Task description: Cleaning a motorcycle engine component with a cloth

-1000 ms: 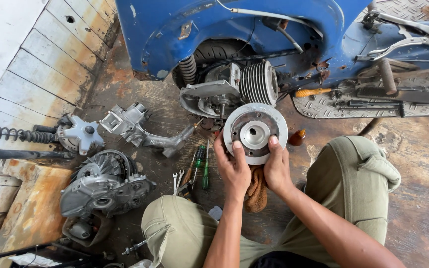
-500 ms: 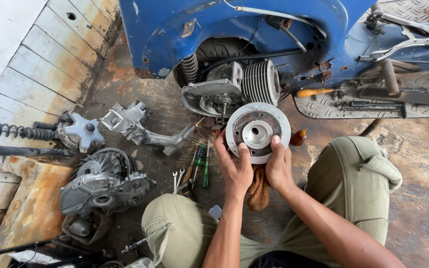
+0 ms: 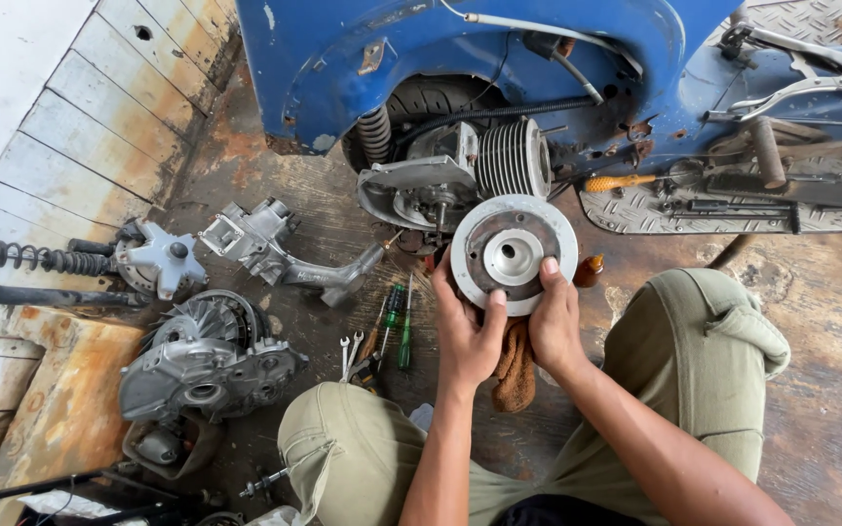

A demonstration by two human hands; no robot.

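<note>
— How is the round metal flywheel being held?

— It is gripped from below by both hands: the left hand is closed on its lower left rim, the right hand on its lower right, each thumb laid across the face. The hub side is kept turned upward, presumably so the centre bore can be looked into.

— And where is the flywheel kept?

— It is raised just in front of the finned engine cylinder of the blue scooter, above an orange-brown rag — likely left there for wiping.

— What else is laid out around the flywheel?

— To its left, green-handled screwdrivers and small wrenches are set within reach; farther left, an engine casing and a fan-cover assembly are set aside.
</note>
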